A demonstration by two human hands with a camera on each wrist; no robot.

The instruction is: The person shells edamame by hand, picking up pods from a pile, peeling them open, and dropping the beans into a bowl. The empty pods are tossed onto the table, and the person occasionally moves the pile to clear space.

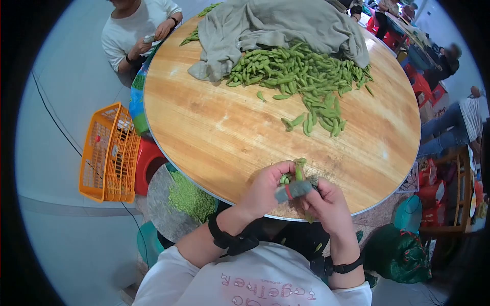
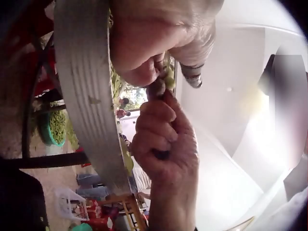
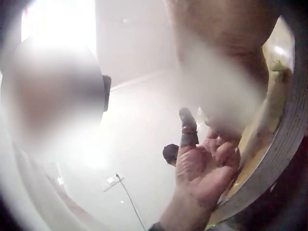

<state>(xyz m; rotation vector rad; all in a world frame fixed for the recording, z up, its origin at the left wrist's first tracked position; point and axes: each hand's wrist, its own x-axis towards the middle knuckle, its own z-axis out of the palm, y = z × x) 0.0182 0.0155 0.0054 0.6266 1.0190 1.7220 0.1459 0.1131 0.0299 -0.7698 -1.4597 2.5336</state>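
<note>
In the head view both hands meet over the near edge of the round wooden table (image 1: 204,117). My left hand (image 1: 260,191) holds a green soybean pod (image 1: 299,172), with several pale green beans (image 1: 285,179) by its fingers. A grey-green cover (image 1: 295,190) with a red band wraps the left thumb. Close against it, my right hand (image 1: 329,204) has curled fingers and pinches another pod (image 1: 309,217) that hangs below. In the left wrist view the right hand (image 2: 163,139) meets the left fingertips. The right wrist view is partly blurred, with the left hand (image 3: 202,166) low in it.
A large heap of soybean pods (image 1: 286,69) lies under a grey cloth (image 1: 286,28) at the table's far side. Left of my lap, shelled beans (image 1: 191,199) fill part of a grey tray (image 1: 162,204). An orange crate (image 1: 107,158) and another person (image 1: 135,35) are at the left.
</note>
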